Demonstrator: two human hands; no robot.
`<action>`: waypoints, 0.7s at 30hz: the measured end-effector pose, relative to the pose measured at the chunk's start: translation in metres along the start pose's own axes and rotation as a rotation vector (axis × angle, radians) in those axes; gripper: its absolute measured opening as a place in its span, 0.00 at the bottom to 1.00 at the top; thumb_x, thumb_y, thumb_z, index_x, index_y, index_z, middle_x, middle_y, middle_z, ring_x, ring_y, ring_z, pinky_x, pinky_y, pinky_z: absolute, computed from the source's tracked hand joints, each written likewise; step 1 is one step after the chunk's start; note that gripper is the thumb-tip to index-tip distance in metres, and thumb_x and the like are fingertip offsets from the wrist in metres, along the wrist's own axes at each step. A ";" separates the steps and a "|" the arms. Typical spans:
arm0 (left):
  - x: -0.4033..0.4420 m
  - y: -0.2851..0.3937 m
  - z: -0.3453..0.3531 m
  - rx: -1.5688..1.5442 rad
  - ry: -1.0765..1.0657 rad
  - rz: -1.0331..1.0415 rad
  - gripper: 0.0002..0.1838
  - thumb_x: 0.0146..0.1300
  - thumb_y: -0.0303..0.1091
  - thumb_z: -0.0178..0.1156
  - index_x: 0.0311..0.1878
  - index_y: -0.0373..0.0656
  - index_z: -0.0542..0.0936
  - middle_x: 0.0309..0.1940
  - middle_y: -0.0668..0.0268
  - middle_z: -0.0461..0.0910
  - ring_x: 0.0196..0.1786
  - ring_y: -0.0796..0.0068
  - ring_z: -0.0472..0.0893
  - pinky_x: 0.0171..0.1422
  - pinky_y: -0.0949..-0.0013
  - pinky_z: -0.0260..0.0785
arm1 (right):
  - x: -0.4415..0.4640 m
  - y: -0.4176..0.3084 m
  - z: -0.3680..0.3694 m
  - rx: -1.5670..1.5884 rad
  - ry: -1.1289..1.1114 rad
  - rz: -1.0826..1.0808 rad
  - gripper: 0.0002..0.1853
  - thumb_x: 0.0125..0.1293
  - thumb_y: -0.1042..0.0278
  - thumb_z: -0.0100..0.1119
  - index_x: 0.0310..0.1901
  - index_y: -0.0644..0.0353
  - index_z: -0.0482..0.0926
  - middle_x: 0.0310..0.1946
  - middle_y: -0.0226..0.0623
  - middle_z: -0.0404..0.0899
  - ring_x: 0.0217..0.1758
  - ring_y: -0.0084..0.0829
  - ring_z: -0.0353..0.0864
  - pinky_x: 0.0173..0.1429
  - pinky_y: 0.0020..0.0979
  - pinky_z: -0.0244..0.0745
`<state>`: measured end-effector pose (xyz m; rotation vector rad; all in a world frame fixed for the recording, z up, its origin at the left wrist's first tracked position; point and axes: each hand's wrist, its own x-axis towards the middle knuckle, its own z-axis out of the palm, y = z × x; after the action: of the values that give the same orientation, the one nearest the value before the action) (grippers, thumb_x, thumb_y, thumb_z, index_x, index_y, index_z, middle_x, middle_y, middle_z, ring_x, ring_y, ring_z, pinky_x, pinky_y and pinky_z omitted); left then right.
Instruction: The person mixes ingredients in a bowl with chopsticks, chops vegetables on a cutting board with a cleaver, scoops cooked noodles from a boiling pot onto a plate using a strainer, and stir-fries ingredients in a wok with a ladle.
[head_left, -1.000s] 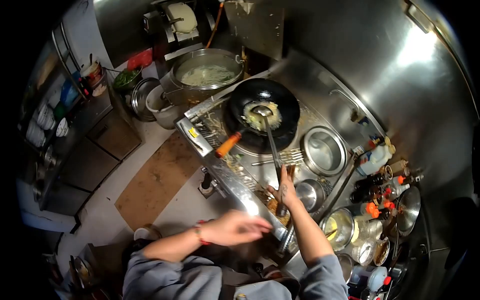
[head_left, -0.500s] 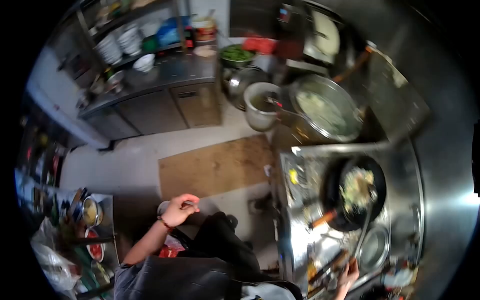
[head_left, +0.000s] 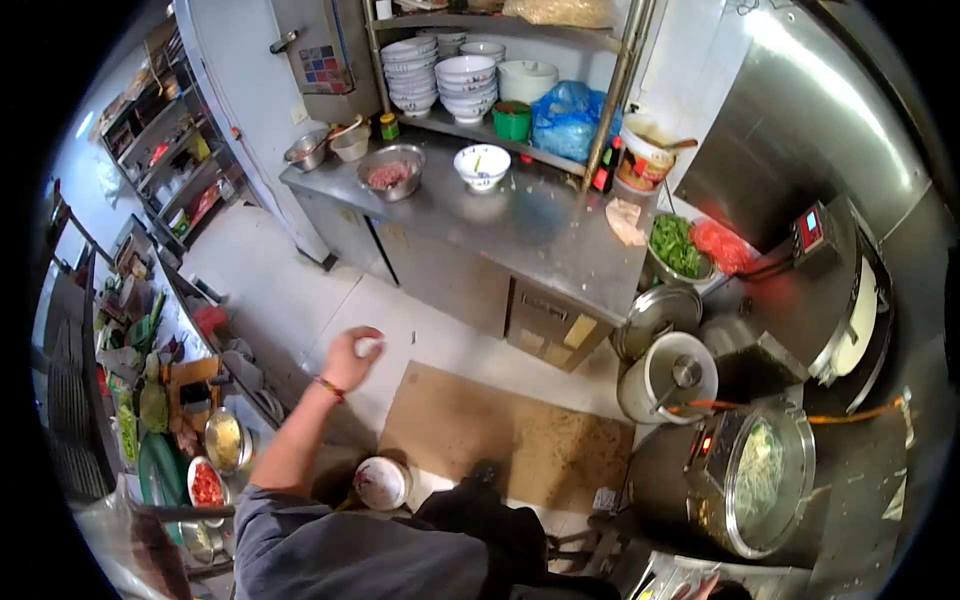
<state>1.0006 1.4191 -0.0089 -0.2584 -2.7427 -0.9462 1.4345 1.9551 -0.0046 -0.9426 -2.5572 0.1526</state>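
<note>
My left hand [head_left: 350, 362], a beaded bracelet at its wrist, is held out over the floor above the brown mat [head_left: 480, 425]. Its fingers curl toward the thumb around a small pale patch that I cannot make out. Only a sliver of my right hand [head_left: 703, 585] shows at the bottom edge, by the stove's metal top; its fingers are mostly cut off and whatever it holds is hidden. Near it stands a large pot [head_left: 800, 470] with pale strands in cloudy liquid. The wok is out of view.
Ahead, a steel counter [head_left: 450, 225] carries a bowl of minced meat [head_left: 390, 175] and a white patterned bowl [head_left: 482, 167]. A white bucket [head_left: 650, 375] stands right of the mat. Prep bowls, including chopped red pieces [head_left: 206, 485], line the left. Another bucket [head_left: 382, 484] stands below my left arm.
My view has swung left and up, away from the wok toward the counter. My left hand stays held out with curled fingers. The ladle in my right hand has left the view.
</note>
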 end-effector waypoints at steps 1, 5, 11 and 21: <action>0.030 0.005 -0.022 -0.149 -0.044 -0.157 0.10 0.57 0.26 0.58 0.43 0.37 0.78 0.25 0.59 0.82 0.34 0.69 0.83 0.43 0.69 0.72 | 0.038 -0.017 0.020 0.031 0.032 -0.051 0.25 0.69 0.61 0.48 0.63 0.65 0.63 0.58 0.51 0.70 0.60 0.48 0.70 0.66 0.37 0.63; 0.124 0.029 -0.065 -0.270 0.016 -0.220 0.17 0.59 0.23 0.57 0.52 0.36 0.72 0.21 0.62 0.81 0.24 0.77 0.80 0.35 0.74 0.71 | 0.170 -0.068 0.117 0.511 -0.112 0.132 0.35 0.60 0.90 0.44 0.69 0.57 0.56 0.44 0.38 0.72 0.45 0.25 0.71 0.51 0.24 0.68; 0.235 0.096 -0.030 0.003 0.150 0.011 0.33 0.53 0.32 0.67 0.62 0.40 0.66 0.55 0.49 0.72 0.61 0.59 0.71 0.57 0.65 0.69 | 0.282 -0.179 0.238 1.746 -0.601 0.498 0.33 0.64 0.62 0.59 0.67 0.63 0.60 0.53 0.27 0.70 0.54 0.24 0.69 0.58 0.22 0.62; 0.569 0.071 0.152 0.330 -0.405 0.252 0.47 0.50 0.54 0.64 0.66 0.31 0.59 0.70 0.40 0.46 0.72 0.47 0.50 0.74 0.59 0.48 | 0.295 -0.154 0.348 1.668 -1.025 1.069 0.18 0.68 0.57 0.50 0.54 0.60 0.70 0.39 0.38 0.72 0.41 0.32 0.71 0.46 0.32 0.64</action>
<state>0.4487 1.6212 0.0703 -0.7863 -3.0634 -0.3995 0.9958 2.0398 -0.1850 -1.2742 -1.0157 2.8830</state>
